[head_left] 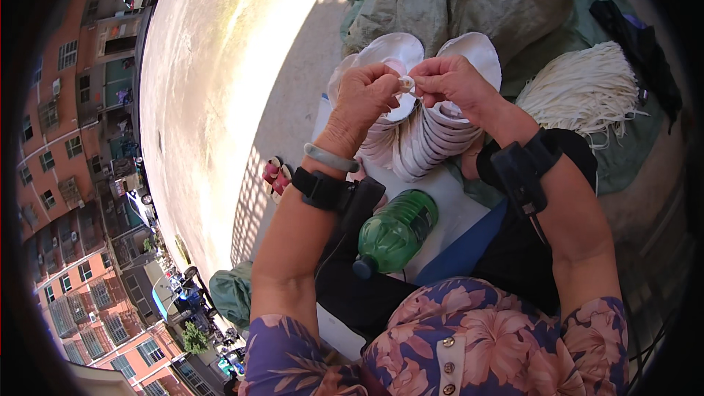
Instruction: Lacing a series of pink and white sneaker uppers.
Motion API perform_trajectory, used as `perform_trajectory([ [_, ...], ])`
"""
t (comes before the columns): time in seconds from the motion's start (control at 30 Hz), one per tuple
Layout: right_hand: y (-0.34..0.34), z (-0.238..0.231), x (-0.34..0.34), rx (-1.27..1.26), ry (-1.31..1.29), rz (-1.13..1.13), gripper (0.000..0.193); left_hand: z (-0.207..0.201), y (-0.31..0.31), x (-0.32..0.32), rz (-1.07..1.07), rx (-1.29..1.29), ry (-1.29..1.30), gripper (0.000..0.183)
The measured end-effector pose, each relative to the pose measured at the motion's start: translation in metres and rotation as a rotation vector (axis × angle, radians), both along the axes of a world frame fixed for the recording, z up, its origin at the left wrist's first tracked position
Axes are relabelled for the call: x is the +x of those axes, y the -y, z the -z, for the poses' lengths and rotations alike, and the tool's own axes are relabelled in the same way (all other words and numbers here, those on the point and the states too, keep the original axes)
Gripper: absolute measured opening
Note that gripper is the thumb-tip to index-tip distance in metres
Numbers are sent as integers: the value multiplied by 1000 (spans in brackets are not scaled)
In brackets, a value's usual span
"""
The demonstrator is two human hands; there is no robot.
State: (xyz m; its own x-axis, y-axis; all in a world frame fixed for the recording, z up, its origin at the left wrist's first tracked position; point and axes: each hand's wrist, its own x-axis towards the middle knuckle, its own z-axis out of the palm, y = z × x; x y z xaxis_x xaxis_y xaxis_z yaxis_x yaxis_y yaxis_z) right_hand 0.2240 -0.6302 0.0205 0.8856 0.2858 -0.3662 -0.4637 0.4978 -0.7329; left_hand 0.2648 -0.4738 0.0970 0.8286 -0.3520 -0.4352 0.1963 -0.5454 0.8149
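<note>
Both hands meet in front of me over stacks of white cupped, oval pieces. My left hand (367,95) is closed in a pinch on one side of a small white piece (406,84). Thumb and forefinger of my right hand (460,89) pinch its other side. The piece is too small for me to tell its kind. Just beyond the hands stand the open ends of the white oval pieces (475,55). Below the hands, their nested edges (422,148) curve in ribbed rows. My fingers hide part of the stacks.
A green plastic bottle (400,229) with a dark cap lies near my lap. On the right, a bundle of white strips (583,88) rests on green sheeting. Large beige sacks (488,0) lie at the far side. Red shoes (276,176) are on the ground to the left.
</note>
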Motion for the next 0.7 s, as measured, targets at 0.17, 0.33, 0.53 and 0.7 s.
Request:
perform_trajectory([
  [0.17,-9,-2,-4,-563,225,-42,11,-5,-17,-1,-71,-172,-304,14],
  [0.33,-18,27,-12,-1146,574,69,9,-5,-29,-13,-88,-244,-368,10],
  [0.53,-34,18,-12,-1280,499,64,11,-8,-36,-27,-61,-260,-298,9],
  [0.7,-34,28,-11,-1137,409,135,9,-18,-29,-29,-59,-210,-325,8],
])
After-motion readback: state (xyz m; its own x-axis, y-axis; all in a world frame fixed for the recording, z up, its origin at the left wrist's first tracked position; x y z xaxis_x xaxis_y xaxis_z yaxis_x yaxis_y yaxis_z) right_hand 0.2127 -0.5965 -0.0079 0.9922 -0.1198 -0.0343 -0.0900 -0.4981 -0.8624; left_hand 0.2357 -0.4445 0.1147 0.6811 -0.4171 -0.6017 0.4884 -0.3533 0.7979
